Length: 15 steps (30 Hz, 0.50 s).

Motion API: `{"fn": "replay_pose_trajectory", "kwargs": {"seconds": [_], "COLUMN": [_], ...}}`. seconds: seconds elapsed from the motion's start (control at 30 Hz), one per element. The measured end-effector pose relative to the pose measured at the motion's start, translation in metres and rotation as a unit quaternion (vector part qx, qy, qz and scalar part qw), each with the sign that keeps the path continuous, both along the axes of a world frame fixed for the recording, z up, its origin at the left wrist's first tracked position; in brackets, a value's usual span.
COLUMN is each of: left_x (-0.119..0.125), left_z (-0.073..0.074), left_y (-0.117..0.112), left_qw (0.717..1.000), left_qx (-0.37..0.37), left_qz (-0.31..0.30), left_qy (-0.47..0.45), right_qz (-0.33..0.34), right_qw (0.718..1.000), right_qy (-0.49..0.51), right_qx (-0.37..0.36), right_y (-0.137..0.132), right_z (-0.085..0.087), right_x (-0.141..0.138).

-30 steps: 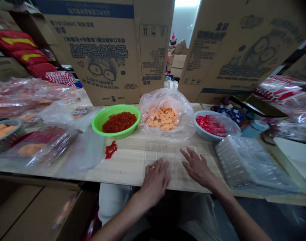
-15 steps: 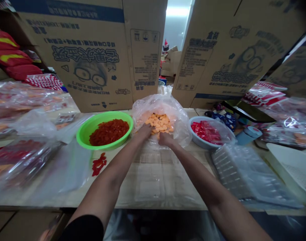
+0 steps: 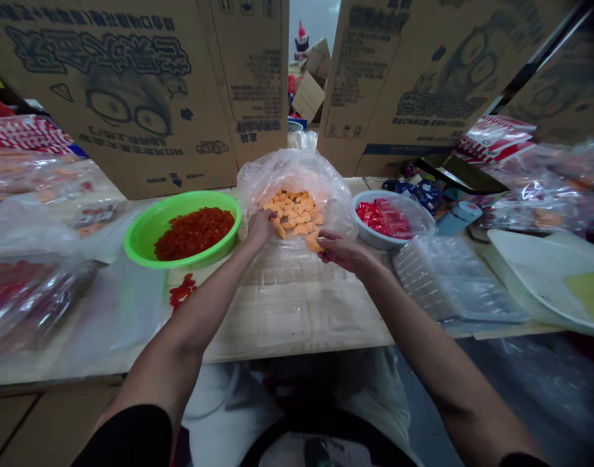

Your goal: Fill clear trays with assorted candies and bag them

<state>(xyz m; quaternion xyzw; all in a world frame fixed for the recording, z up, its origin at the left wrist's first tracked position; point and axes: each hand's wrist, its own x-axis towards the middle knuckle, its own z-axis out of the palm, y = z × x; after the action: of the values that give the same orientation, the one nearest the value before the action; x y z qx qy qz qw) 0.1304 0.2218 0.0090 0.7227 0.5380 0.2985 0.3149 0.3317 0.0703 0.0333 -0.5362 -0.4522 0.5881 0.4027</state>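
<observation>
A clear plastic bag (image 3: 336, 194) lies open with a heap of small orange, bone-shaped snack pieces (image 3: 297, 213) inside. At the heap's left edge my left hand (image 3: 261, 225) is closed on one orange piece (image 3: 279, 227). My right hand (image 3: 344, 250) pinches another orange piece (image 3: 313, 242) at the bag's front right edge. Nearer to me, between my forearms, a clear plastic tray (image 3: 283, 319) rests on the wooden table (image 3: 345, 324); its contents, if any, are hard to make out.
Left of the bag stands a green bowl (image 3: 131, 241) of dark red pieces, with several red pieces (image 3: 182, 290) before it. Right are a pale blue bowl (image 3: 375, 241) of red packets, stacked clear trays (image 3: 452, 279) and a white basket (image 3: 508, 259). Cardboard boxes (image 3: 200, 130) wall the back.
Both hands have drawn apart from the heap, each now with an orange piece in its fingers. The view has tilted down and shifted right.
</observation>
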Motion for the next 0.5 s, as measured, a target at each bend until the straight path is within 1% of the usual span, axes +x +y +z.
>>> {"fn": "replay_pose_trajectory", "kwargs": {"seconds": [0.07, 0.1, 0.13, 0.2, 0.27, 0.33, 0.4, 0.5], "left_x": [-0.005, -0.009, -0.015, -0.031, -0.049, -0.065, -0.078, -0.092], "left_z": [0.005, 0.007, 0.009, 0.011, 0.014, 0.017, 0.020, 0.021], "left_y": [-0.010, -0.018, -0.028, -0.054, -0.084, -0.117, -0.146, -0.177], "left_qw": [0.998, 0.995, 0.989, 0.970, 0.948, 0.941, 0.935, 0.929], "left_qx": [-0.033, -0.056, -0.084, -0.142, -0.189, -0.225, -0.262, -0.293], "left_qz": [0.045, 0.054, 0.049, 0.019, -0.012, -0.030, -0.056, -0.105], "left_qy": [-0.036, -0.066, -0.107, -0.198, -0.254, -0.252, -0.233, -0.201], "right_qz": [0.013, 0.013, 0.011, 0.011, 0.029, 0.056, 0.073, 0.110], "right_qw": [0.999, 0.999, 1.000, 1.000, 0.997, 0.989, 0.976, 0.947], "right_qy": [0.040, 0.037, 0.026, -0.011, -0.061, -0.120, -0.191, -0.294], "right_qx": [0.008, 0.007, 0.007, 0.016, 0.040, 0.065, 0.077, 0.072], "right_y": [-0.027, -0.040, -0.052, -0.073, -0.089, -0.097, -0.101, -0.098], "right_z": [0.000, 0.000, -0.002, -0.005, -0.009, -0.013, -0.015, -0.015], "right_x": [-0.004, -0.006, -0.008, -0.013, -0.018, -0.024, -0.030, -0.038]}}
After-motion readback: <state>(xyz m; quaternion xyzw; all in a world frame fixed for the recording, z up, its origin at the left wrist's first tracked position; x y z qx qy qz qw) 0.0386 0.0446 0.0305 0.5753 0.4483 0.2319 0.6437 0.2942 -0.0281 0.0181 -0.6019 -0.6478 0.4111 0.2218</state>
